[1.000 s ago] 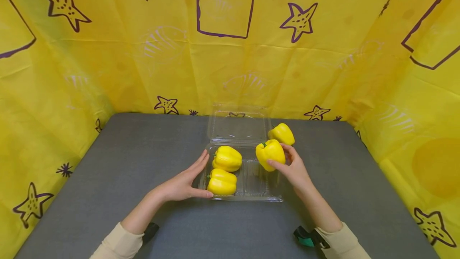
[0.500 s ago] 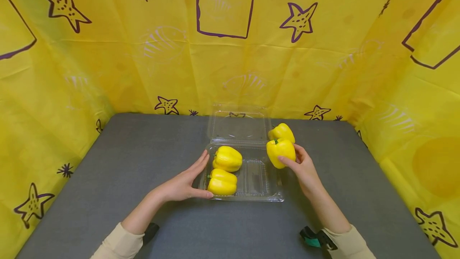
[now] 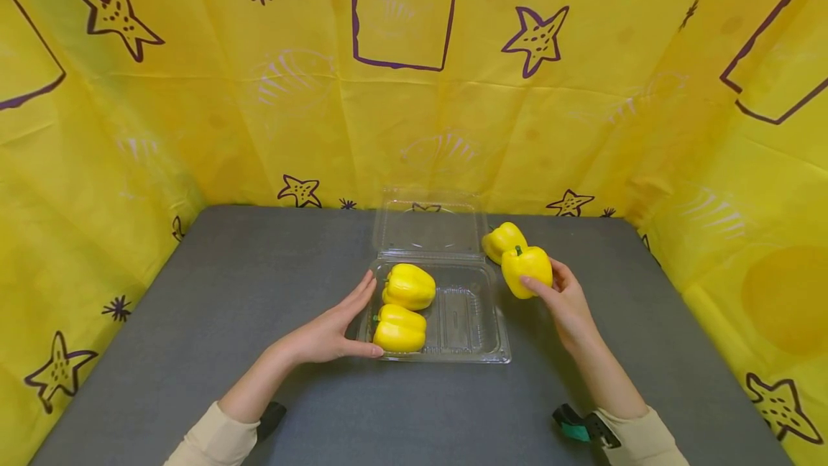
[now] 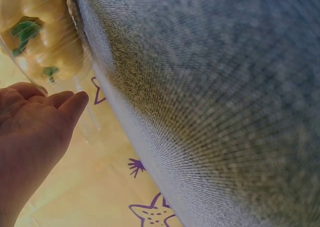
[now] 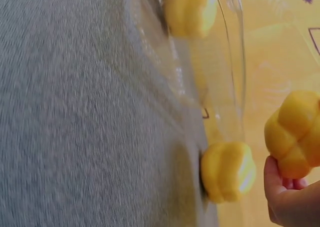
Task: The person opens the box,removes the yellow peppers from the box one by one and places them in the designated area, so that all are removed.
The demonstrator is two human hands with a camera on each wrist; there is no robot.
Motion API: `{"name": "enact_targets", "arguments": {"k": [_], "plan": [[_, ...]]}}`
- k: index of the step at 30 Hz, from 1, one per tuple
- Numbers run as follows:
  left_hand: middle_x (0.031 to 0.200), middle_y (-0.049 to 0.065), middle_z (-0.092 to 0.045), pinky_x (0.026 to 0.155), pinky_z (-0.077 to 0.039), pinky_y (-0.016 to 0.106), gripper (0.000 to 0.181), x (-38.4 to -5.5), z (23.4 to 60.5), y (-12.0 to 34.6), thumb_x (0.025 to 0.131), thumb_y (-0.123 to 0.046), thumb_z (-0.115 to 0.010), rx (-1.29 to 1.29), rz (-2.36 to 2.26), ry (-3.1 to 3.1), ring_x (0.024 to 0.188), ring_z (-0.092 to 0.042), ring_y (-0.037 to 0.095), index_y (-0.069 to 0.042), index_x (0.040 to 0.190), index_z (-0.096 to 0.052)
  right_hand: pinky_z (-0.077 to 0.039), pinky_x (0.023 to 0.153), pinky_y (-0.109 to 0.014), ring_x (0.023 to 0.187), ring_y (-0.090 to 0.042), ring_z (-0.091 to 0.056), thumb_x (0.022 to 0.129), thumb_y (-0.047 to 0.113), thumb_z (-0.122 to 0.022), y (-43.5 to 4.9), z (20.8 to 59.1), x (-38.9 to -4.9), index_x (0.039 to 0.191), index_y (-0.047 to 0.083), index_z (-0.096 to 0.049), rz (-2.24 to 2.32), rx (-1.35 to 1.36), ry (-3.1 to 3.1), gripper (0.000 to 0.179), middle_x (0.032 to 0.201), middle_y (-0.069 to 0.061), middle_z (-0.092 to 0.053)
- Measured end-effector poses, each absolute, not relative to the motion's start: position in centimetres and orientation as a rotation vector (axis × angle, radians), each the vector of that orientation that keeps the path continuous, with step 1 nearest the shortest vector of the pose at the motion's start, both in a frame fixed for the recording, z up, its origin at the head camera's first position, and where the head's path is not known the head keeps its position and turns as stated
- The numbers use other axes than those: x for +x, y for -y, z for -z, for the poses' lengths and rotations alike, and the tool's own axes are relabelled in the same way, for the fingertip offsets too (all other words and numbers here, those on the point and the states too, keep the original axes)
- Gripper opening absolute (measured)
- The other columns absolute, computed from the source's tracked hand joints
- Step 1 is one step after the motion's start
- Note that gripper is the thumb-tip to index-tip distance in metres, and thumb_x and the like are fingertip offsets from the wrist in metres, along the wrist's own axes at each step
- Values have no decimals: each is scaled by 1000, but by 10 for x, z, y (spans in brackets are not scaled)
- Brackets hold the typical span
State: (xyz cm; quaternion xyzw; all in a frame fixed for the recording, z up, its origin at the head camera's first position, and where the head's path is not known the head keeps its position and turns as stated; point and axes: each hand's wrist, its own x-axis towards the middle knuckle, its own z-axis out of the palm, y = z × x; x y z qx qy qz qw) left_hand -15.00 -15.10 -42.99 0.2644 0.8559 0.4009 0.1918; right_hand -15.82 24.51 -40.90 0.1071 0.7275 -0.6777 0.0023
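My right hand grips a yellow bell pepper by its side, held up just right of a clear plastic clamshell container. In the right wrist view the bottom lobes of this held pepper show above the thumb. Two more yellow peppers lie in the left half of the container, a rear one and a front one. My left hand rests along the container's left wall, fingers straight and thumb at the front corner. Through the clear wall, green stems show in the left wrist view.
Another yellow pepper lies on the grey table behind the held one, beside the container's hinge. The container's clear lid is folded back toward the yellow patterned cloth that encloses the table on three sides.
My right hand has moved right with the pepper, from over the container's right half to outside its right edge. The left hand and the container have stayed in place.
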Motion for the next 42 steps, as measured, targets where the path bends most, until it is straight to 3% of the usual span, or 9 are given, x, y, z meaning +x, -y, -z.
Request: {"name": "enact_targets", "arguments": {"k": [18, 26, 30, 36, 42], "plan": [[163, 1, 12, 113, -17, 55, 116, -151, 431, 151, 79, -46, -79, 750, -1118, -2406, 148, -2, 26, -13, 158, 0, -46, 86, -16, 95, -5, -54, 91, 21, -69, -281, 411, -170, 146, -4, -24, 2197, 404, -2229, 75, 121, -3, -44], [163, 1, 12, 114, -17, 55, 116, -151, 431, 151, 79, -46, -79, 744, -1127, -2396, 148, -1, 27, -14, 158, 0, -46, 80, -14, 96, -6, -51, 90, 27, -72, -295, 416, -183, 149, -5, -21, 2087, 483, -2336, 84, 128, -8, -41], [163, 1, 13, 114, -17, 55, 116, -151, 432, 152, 79, -46, -79, 748, -1129, -2394, 148, -1, 26, -14, 158, 1, -45, 79, -13, 104, -12, -47, 89, 33, -72, -300, 420, -190, 151, -4, -21, 1979, 539, -2417, 88, 138, -14, -35], [163, 1, 13, 113, -17, 56, 116, -151, 433, 152, 80, -46, -78, 742, -1127, -2396, 148, -2, 27, -15, 158, 1, -39, 95, -31, 124, -28, -36, 88, 40, -72, -305, 426, -200, 151, -2, -23, 1837, 570, -2535, 91, 147, -20, -30], [163, 1, 12, 113, -17, 55, 116, -151, 433, 153, 79, -46, -79, 744, -1126, -2400, 148, -2, 27, -15, 158, 0, -29, 107, -48, 130, -36, -30, 87, 41, -73, -308, 429, -207, 151, -2, -22, 1795, 574, -2577, 92, 149, -23, -28]]}}
